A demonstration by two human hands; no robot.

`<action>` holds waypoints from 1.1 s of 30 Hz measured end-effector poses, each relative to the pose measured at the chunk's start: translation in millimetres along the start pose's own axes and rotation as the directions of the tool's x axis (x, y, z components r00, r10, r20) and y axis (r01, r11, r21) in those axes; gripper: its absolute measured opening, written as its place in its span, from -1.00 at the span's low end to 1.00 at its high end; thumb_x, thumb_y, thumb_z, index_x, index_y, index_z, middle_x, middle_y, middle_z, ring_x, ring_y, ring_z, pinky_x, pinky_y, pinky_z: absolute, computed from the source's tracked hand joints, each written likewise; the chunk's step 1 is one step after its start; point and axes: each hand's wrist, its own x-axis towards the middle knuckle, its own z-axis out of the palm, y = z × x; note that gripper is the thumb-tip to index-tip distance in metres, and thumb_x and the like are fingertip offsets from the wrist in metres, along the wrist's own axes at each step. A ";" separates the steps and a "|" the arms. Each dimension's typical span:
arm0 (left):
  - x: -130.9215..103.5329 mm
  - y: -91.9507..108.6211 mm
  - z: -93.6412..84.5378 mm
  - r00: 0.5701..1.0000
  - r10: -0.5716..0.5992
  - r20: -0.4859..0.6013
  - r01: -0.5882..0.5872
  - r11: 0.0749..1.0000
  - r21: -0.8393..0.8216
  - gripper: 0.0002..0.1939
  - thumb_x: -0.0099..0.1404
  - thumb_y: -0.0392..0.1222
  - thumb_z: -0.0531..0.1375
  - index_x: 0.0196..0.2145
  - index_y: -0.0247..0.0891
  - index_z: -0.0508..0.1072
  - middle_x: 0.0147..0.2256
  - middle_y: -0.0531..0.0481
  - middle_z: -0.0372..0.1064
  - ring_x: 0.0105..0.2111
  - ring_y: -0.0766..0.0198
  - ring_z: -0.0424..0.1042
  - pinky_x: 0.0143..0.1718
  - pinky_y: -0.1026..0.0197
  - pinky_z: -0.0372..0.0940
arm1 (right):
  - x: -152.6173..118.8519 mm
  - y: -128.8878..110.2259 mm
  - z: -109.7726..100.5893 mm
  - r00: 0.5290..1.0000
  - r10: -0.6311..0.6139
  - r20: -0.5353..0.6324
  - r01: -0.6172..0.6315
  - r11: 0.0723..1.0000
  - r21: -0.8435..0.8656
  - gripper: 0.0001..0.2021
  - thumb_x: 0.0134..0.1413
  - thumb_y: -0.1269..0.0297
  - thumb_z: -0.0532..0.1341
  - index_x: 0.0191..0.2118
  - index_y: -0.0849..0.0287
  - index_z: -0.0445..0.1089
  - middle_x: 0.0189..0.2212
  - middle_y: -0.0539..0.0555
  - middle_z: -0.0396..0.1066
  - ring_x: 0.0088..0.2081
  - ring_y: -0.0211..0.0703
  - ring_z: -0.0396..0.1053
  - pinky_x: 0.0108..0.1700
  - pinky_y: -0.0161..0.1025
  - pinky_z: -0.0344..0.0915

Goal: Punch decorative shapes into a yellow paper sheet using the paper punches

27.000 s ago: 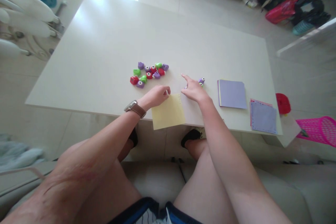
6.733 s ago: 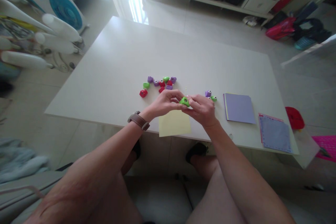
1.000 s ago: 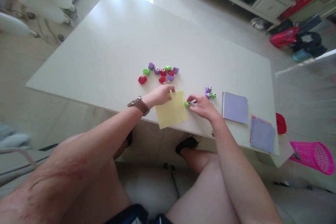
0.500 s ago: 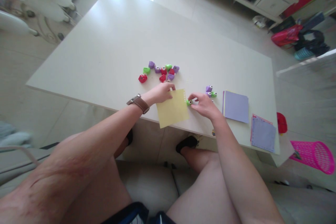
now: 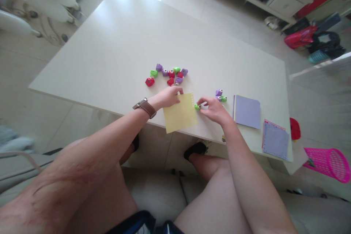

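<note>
A yellow paper sheet [image 5: 180, 114] lies over the table's near edge, with small punched shapes along its right edge. My left hand [image 5: 170, 96] pinches its upper left part. At the right edge of the sheet, my right hand [image 5: 211, 108] has its fingers closed on a small green punch [image 5: 196, 106]. Beyond the left hand lie several red, green and purple punches, among them a red one [image 5: 150, 82] and a purple one [image 5: 159, 67]. To the right of the right hand sit a few more, purple [image 5: 218, 92] and green [image 5: 224, 99].
A stack of purple paper [image 5: 247, 111] lies on the white table [image 5: 109, 51], right of my right hand. Nearer its right corner is another stack with punched edges [image 5: 275, 139]. A pink basket [image 5: 329, 162] stands past that corner.
</note>
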 end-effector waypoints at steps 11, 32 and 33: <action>2.3 -2.5 1.6 1.000 -0.005 0.010 0.006 1.000 -0.029 -0.64 0.25 -0.31 0.26 0.01 -0.22 0.51 -0.13 -0.09 0.56 -0.25 0.18 0.54 -0.32 0.25 0.36 | -0.3 1.3 1.6 1.000 -0.026 -0.007 0.026 0.999 -0.024 -0.75 -0.08 0.56 0.21 -0.28 0.10 0.49 -0.26 0.04 0.57 -0.16 -0.06 0.50 -0.06 -0.17 0.38; 5.5 -5.9 1.6 1.000 -0.014 0.018 0.015 0.999 -0.040 -0.62 0.22 -0.28 0.27 0.02 -0.21 0.50 -0.11 -0.09 0.56 -0.27 0.18 0.54 -0.36 0.26 0.35 | -0.5 0.3 1.1 1.000 -0.016 0.004 0.016 0.999 -0.033 -0.76 -0.08 0.56 0.21 -0.29 0.10 0.48 -0.26 0.05 0.56 -0.17 -0.05 0.49 -0.07 -0.17 0.37; 5.6 -6.1 1.7 1.000 -0.015 0.019 0.015 0.999 -0.040 -0.61 0.22 -0.28 0.27 0.02 -0.20 0.50 -0.12 -0.09 0.56 -0.27 0.18 0.54 -0.37 0.26 0.35 | -0.4 0.3 1.1 1.000 -0.015 0.003 0.015 0.999 -0.033 -0.76 -0.08 0.56 0.22 -0.30 0.10 0.48 -0.26 0.05 0.56 -0.17 -0.05 0.49 -0.07 -0.17 0.37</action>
